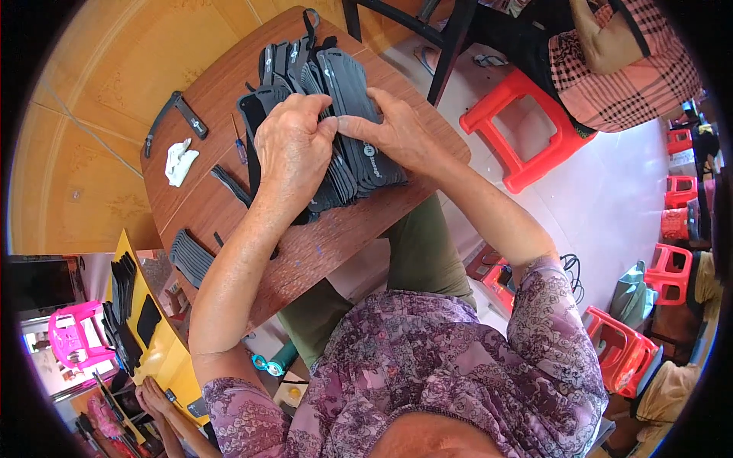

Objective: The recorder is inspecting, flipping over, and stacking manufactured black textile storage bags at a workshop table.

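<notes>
A thick bundle of dark grey fabric straps (366, 164) with pale printed marks lies on the brown wooden table (305, 259). My left hand (294, 141) is over its left part, fingers curled and closed; what they grip, if anything, is hidden. My right hand (401, 133) lies across the right edge of the bundle, thumb and forefinger spread apart. Its thumb tip meets the left hand's fingers over the straps. More grey straps (279, 65) stand bunched behind my hands, with a loop sticking up at the table's far edge.
On the table's left are a folded black strap (191, 118), white crumpled cloth (179, 162), a screwdriver (240, 149) and a fanned grey strap stack (191, 256). A red stool (527, 164) and a seated person are at right. Another person's hands (153, 397) rest by a yellow table (164, 351).
</notes>
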The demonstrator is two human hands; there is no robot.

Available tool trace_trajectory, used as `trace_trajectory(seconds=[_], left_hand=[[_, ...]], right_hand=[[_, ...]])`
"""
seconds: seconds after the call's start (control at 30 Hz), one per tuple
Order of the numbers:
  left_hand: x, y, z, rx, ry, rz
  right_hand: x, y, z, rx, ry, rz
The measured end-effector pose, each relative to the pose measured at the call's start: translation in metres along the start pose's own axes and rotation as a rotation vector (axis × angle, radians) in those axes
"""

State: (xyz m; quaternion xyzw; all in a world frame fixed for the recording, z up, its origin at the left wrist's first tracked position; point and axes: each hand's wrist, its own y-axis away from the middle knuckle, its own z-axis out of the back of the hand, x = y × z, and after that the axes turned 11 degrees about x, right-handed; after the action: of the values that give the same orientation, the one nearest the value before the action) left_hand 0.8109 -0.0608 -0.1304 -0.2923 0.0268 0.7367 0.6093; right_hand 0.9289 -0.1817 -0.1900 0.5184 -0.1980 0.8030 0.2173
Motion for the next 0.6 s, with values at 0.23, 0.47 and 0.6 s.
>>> trace_trajectory(seconds=[0.23, 0.47, 0.6], left_hand=[[-0.003, 0.003, -0.003, 0.080, -0.146, 0.010], [0.007, 0.000, -0.008, 0.095, 0.132, 0.048], [0.009, 0.005, -0.007, 0.123, -0.095, -0.032]], right_hand=[[-0.006, 0.003, 0.002, 0.026, -0.410, 0.008], [-0.004, 0.008, 0.010, 0.123, -0.234, -0.100], [0.024, 0.014, 0.018, 0.119, -0.456, -0.077]])
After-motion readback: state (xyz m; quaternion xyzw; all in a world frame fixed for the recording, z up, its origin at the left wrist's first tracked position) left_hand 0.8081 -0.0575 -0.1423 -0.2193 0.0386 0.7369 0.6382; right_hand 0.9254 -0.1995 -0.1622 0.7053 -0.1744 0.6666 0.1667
